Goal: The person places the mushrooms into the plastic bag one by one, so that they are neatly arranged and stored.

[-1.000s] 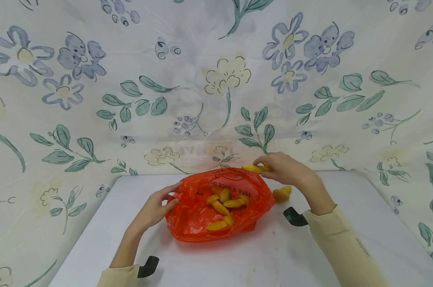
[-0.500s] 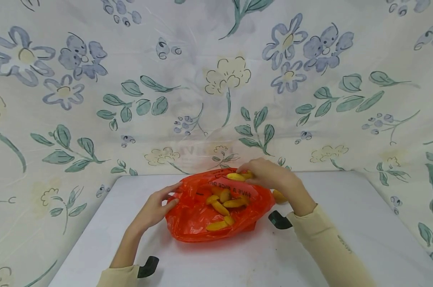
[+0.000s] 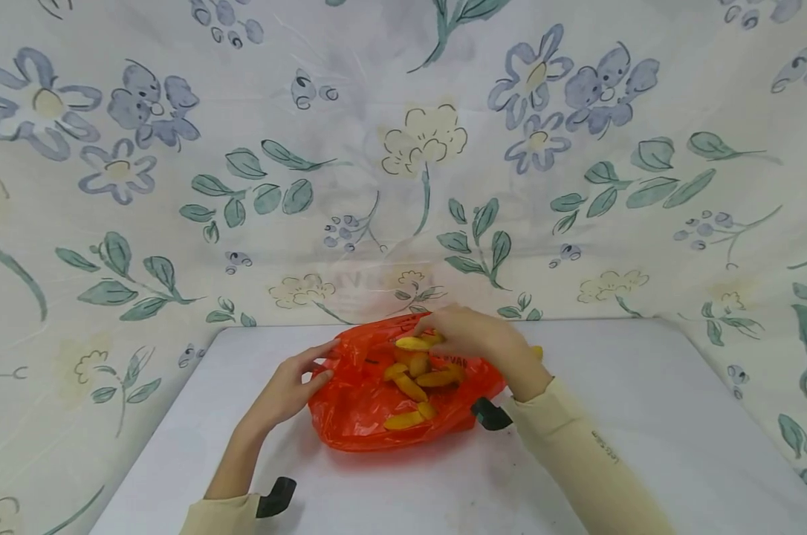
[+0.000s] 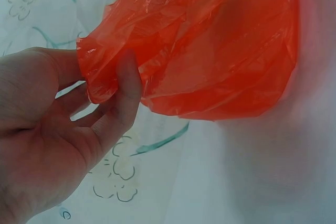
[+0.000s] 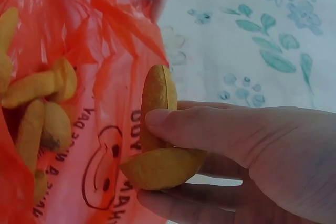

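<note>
A red plastic bag [image 3: 350, 405] with printed lettering lies on the table, its mouth facing me. My left hand [image 3: 286, 390] pinches the bag's left edge; in the left wrist view the red film [image 4: 100, 72] runs between thumb and fingers. My right hand [image 3: 470, 338] holds a yellow mushroom [image 3: 412, 343] over the bag's opening, near its back rim. The right wrist view shows that mushroom's stem and cap [image 5: 164, 169] between thumb and fingers. Several similar yellow mushrooms [image 3: 405, 421] lie inside the bag.
Beyond the right wrist, another yellow mushroom [image 3: 539, 351] sits on the table, mostly hidden by the arm. The white table [image 3: 390, 498] ends at a floral cloth backdrop [image 3: 377, 148]. A black wrist mount [image 3: 490, 414] juts from the right sleeve.
My right hand has carried the mushroom leftward and down, from beyond the bag's back right edge to over its opening. The left hand and the bag stay in place.
</note>
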`<state>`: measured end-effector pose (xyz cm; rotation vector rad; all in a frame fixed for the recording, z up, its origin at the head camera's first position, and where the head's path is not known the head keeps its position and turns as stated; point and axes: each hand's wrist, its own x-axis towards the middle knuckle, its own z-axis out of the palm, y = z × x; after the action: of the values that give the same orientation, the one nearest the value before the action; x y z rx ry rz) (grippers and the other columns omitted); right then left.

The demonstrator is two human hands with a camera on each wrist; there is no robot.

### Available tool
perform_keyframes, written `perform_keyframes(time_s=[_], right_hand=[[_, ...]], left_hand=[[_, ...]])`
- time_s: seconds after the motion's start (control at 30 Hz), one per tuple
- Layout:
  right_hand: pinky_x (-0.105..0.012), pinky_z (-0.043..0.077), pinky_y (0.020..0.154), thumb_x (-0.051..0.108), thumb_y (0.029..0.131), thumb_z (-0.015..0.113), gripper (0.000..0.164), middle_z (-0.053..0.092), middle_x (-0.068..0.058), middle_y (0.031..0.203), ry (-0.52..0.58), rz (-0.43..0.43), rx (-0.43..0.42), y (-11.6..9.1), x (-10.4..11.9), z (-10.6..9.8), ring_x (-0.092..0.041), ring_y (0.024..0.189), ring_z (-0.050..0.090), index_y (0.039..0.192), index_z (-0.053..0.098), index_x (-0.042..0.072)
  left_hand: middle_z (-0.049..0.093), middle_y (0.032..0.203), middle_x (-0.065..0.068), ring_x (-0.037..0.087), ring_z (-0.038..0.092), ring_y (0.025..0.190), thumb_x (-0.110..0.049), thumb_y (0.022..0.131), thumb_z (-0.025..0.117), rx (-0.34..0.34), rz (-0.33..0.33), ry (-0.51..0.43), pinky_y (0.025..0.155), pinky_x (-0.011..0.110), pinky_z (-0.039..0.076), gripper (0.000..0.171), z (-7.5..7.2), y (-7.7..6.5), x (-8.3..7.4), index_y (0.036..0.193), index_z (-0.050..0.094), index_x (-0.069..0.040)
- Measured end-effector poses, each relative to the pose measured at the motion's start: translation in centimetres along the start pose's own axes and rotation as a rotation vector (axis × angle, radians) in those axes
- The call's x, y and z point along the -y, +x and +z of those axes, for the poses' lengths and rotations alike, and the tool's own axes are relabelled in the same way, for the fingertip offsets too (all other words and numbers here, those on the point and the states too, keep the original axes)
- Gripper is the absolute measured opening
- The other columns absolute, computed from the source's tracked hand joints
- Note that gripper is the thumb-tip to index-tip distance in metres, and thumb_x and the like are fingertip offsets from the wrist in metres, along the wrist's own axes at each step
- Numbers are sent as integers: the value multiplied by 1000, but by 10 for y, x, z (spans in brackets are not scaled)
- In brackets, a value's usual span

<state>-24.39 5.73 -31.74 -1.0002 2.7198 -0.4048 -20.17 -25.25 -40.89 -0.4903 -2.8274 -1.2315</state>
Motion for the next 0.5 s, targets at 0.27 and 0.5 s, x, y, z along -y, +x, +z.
perform_keyframes(time_s=[0.27, 0.5], right_hand=[[-31, 54, 93, 25, 87, 74, 38, 67, 2, 113, 58, 51, 59, 12, 9, 14, -16, 101, 57, 125, 67, 22], [-35, 51, 97, 21, 89, 72, 31, 66, 5, 110, 72, 62, 91, 20, 13, 30, -16, 104, 54, 120, 68, 24]], left_hand=[[62, 130, 18, 34, 63, 109, -4, 95, 60, -3, 7, -1, 78, 29, 61, 53, 0, 1, -2, 145, 47, -11], [62, 130, 18, 34, 63, 109, -5, 95, 60, -2, 3, 3, 78, 30, 61, 53, 0, 1, -1, 146, 47, -12]])
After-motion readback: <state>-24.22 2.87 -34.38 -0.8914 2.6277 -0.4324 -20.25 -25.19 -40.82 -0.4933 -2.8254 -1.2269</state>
